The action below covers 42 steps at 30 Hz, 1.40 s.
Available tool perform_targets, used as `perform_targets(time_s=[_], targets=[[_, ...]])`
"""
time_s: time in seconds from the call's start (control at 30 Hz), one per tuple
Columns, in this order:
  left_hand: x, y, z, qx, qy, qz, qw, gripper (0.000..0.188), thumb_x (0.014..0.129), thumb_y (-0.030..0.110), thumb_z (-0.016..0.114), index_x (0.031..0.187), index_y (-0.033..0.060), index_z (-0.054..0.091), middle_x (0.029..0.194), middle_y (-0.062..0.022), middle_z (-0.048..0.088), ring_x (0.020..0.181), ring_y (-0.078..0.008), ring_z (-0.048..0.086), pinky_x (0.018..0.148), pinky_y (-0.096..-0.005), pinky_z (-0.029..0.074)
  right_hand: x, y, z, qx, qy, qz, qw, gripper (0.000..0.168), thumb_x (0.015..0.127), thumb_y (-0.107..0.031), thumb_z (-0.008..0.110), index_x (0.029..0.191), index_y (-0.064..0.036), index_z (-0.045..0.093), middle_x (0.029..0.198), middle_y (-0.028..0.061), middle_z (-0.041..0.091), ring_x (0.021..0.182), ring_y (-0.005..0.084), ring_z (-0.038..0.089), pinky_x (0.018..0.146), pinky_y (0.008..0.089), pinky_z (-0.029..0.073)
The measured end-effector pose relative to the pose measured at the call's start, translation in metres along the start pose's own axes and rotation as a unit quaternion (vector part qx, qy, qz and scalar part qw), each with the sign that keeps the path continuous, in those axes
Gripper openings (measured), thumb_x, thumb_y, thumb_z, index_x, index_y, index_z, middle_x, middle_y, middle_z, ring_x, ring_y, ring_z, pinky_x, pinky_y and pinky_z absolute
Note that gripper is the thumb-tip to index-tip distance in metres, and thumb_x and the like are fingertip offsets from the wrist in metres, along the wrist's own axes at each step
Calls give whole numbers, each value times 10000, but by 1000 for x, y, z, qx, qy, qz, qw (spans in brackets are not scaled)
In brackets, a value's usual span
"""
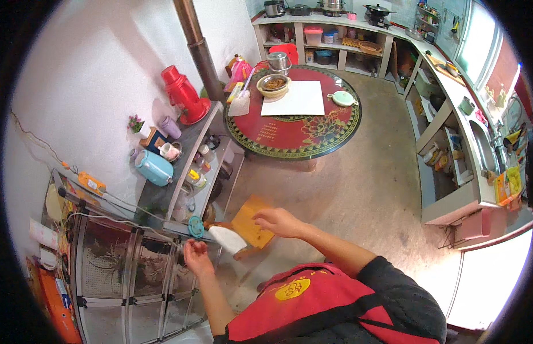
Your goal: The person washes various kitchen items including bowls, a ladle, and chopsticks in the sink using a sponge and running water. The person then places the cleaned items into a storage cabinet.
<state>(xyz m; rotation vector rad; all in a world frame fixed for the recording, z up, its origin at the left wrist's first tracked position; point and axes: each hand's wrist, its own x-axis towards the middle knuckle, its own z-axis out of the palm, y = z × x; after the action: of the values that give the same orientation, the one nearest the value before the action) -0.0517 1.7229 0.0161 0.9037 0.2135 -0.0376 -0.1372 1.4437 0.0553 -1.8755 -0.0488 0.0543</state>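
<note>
My left hand [197, 256] is at the lower left, close to the top of a glass-doored cabinet [107, 253]. Its fingers are curled, and whatever may be inside them is hidden. Just beyond it is a round teal object [196, 226] at the end of the grey shelf unit. My right hand [280, 222] hovers over a yellow-orange wooden stool or chair seat [248, 221], fingers loosely spread and nothing seen in them. A white cloth [227, 241] hangs between the two hands, beside the seat.
Ahead stands a round red table [288, 133] bearing a white board [307, 99], a bowl of food [274, 84] and a green lidded pot [343, 99]. A teal kettle [154, 167] and a red appliance [187, 99] crowd the left shelf. A counter with a sink [484, 144] runs along the right.
</note>
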Motion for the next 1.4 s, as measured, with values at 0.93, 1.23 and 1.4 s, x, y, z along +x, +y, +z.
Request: perform_targets(time_s=[0.93,1.23,1.4], targets=[[-2,-539,507,182,-275,-438,836,56,758,100,610,753,62,568,646,-56,580,581,-161,576,505,-252,470,-295,224,-393,143,533,228,802,197,846,-108,490,980,23,553,810,92,624,663,128,594,608,248,475],[140,-683,599,301,-173,-467,813,118,804,190,562,794,73,554,699,-10,578,644,-144,570,572,-258,478,-156,337,-571,30,387,329,861,279,796,-220,513,974,-16,583,823,157,623,738,260,619,662,341,479],[218,-731,635,393,-173,-351,832,84,787,145,552,866,115,554,733,4,541,707,-101,526,607,-253,444,-48,388,-648,-42,296,374,878,306,780,-231,505,1027,-64,573,915,169,604,858,315,584,741,381,462]])
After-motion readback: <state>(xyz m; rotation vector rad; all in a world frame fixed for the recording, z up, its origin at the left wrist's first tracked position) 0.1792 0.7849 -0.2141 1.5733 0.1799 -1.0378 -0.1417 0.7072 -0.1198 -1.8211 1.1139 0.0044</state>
